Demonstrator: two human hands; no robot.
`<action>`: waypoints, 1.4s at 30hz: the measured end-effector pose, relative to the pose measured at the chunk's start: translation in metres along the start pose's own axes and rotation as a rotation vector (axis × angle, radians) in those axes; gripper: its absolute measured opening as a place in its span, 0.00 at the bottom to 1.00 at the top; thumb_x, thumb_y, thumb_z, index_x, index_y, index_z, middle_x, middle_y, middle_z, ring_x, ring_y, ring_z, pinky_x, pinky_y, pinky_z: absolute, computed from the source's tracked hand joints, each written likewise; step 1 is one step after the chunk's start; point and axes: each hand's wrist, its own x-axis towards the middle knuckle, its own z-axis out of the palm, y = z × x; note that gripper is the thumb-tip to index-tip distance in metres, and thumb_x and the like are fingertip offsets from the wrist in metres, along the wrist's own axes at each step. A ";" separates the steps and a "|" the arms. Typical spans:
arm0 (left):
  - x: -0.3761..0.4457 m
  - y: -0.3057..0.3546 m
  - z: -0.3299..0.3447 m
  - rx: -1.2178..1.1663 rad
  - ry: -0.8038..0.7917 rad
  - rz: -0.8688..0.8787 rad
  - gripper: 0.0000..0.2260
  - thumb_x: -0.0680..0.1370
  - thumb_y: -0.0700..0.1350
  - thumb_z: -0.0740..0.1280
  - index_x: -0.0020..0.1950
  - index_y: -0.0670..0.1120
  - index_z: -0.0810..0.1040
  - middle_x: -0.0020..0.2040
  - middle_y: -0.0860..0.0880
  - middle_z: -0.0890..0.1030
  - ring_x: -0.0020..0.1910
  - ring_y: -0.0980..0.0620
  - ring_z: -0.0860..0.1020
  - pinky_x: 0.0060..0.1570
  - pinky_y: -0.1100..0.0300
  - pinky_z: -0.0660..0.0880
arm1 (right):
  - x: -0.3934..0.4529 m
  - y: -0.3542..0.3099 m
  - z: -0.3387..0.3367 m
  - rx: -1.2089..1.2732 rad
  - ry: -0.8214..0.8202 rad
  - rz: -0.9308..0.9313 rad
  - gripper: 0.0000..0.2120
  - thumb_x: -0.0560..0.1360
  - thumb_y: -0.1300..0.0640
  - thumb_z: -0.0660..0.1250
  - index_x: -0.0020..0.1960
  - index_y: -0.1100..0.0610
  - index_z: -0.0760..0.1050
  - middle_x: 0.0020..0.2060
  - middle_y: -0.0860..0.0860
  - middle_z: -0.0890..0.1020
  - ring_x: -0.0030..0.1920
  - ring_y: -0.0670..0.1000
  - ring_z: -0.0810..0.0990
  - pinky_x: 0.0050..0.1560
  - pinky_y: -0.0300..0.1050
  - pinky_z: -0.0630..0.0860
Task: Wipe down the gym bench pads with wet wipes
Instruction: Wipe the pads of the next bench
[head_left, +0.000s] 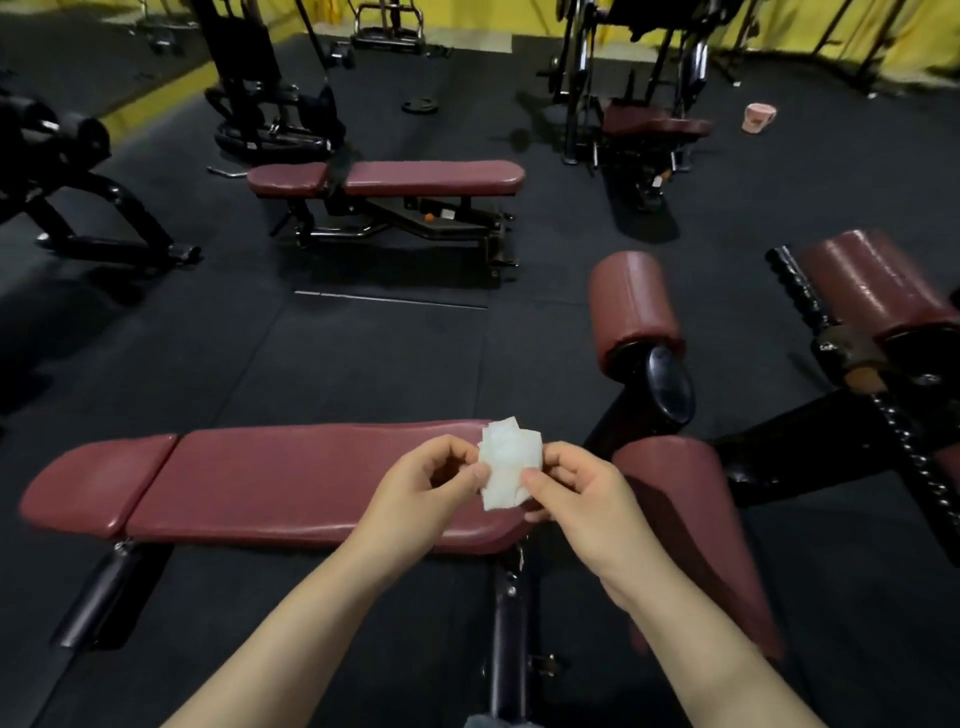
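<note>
A folded white wet wipe (506, 465) is pinched between both hands just above the right end of the near maroon bench pad (291, 478). My left hand (426, 483) grips the wipe's left edge with thumb and fingers. My right hand (576, 486) grips its right edge. The bench lies flat across the view, with a shorter seat pad (98, 486) at its left end. A second maroon pad (685, 509) slopes away under my right forearm.
A second flat maroon bench (395, 177) stands further back on the black rubber floor. Two maroon roller pads (631, 306) (878, 283) on black frames rise at the right. Black machines line the back and left, and a pink bucket (758, 117) sits far right.
</note>
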 end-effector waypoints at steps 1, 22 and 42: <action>0.009 0.001 0.004 -0.009 -0.007 -0.001 0.05 0.80 0.44 0.66 0.45 0.50 0.80 0.42 0.53 0.83 0.43 0.57 0.80 0.46 0.68 0.74 | 0.004 -0.002 -0.008 0.000 0.029 -0.003 0.13 0.78 0.61 0.65 0.48 0.45 0.82 0.44 0.47 0.86 0.43 0.47 0.84 0.40 0.38 0.79; 0.256 0.002 0.044 0.517 -0.437 0.227 0.14 0.80 0.49 0.62 0.65 0.60 0.74 0.61 0.68 0.73 0.64 0.68 0.69 0.62 0.69 0.65 | 0.171 -0.005 -0.157 -0.598 0.690 -0.088 0.03 0.74 0.52 0.67 0.43 0.44 0.76 0.42 0.40 0.78 0.43 0.41 0.77 0.40 0.29 0.69; 0.318 -0.011 0.048 0.559 -0.568 0.448 0.19 0.79 0.46 0.63 0.71 0.55 0.71 0.66 0.66 0.71 0.68 0.66 0.67 0.68 0.70 0.61 | 0.297 0.005 -0.185 -0.972 0.358 -0.191 0.01 0.76 0.64 0.64 0.47 0.60 0.74 0.42 0.53 0.75 0.42 0.57 0.76 0.41 0.50 0.72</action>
